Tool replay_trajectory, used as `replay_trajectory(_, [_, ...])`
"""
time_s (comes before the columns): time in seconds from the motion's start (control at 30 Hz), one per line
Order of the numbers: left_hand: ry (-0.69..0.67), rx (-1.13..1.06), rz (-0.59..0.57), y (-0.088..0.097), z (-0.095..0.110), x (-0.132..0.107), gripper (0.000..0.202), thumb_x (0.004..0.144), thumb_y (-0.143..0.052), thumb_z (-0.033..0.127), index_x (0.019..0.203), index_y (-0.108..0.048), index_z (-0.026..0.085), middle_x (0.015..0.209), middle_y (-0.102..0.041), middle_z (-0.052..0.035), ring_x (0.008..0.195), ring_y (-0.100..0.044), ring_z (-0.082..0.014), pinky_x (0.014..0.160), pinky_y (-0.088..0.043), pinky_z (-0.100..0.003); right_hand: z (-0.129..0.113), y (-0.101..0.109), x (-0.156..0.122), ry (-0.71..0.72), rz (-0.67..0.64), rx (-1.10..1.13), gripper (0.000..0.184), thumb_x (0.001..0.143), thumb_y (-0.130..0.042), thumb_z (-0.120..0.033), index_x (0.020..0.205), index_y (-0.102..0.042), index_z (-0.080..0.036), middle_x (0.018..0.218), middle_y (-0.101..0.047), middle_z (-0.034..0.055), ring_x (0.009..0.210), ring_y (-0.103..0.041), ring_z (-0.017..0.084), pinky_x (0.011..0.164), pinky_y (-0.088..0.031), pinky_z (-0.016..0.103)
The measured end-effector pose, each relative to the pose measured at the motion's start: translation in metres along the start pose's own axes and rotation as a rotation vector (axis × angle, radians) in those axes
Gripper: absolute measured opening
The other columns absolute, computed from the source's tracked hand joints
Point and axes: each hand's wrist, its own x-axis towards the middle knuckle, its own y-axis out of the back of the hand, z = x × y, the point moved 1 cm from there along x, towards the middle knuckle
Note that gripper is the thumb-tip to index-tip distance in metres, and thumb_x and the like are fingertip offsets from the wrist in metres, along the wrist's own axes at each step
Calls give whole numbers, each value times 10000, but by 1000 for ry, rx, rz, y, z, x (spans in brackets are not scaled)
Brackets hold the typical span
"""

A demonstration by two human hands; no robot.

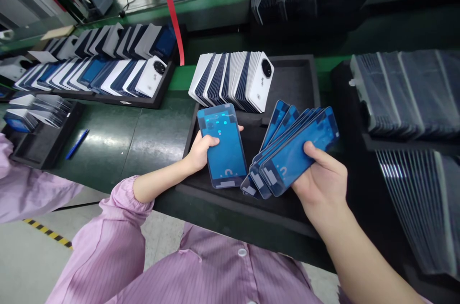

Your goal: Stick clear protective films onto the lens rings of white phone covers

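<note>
The green bench (pixel 108 126) crosses the frame, with a black tray (pixel 294 83) at centre. A row of phone covers (pixel 230 78) leans in the tray's upper part. Below, right of centre, a fanned stack of blue panels (pixel 296 157) is pinched in the right hand (pixel 325 177), thumb on top. Left of it, the left hand (pixel 199 150) grips what looks like one blue panel (pixel 228 150), thumb across its face. The step seems to be handling panels singly; the next move likely calls for a steady pinch, so the fan doesn't slip.
</note>
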Motion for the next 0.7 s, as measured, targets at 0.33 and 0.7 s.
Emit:
replay_trajectory(0.33, [20, 189, -18, 4, -8, -10, 348, 702, -676, 423, 968, -697, 200, 935, -743, -66, 1028, -673, -318, 925, -530, -450, 1, 3, -6, 34, -126, -117, 420, 608, -830, -222, 1003, -685, -239, 1006, -766, 37, 1162, -657, 341, 1053, -500, 562])
replay_trajectory(0.7, [-235, 615, -295, 0, -7, -4, 787, 512, -847, 669, 1119, -724, 184, 1180, -714, -132, 1210, -606, -390, 1096, -412, -487, 18, 14, -20, 337, -298, -598, 673, 432, -969, -232, 1031, -665, -203, 1082, -736, 104, 1097, -669, 350, 986, -542, 514])
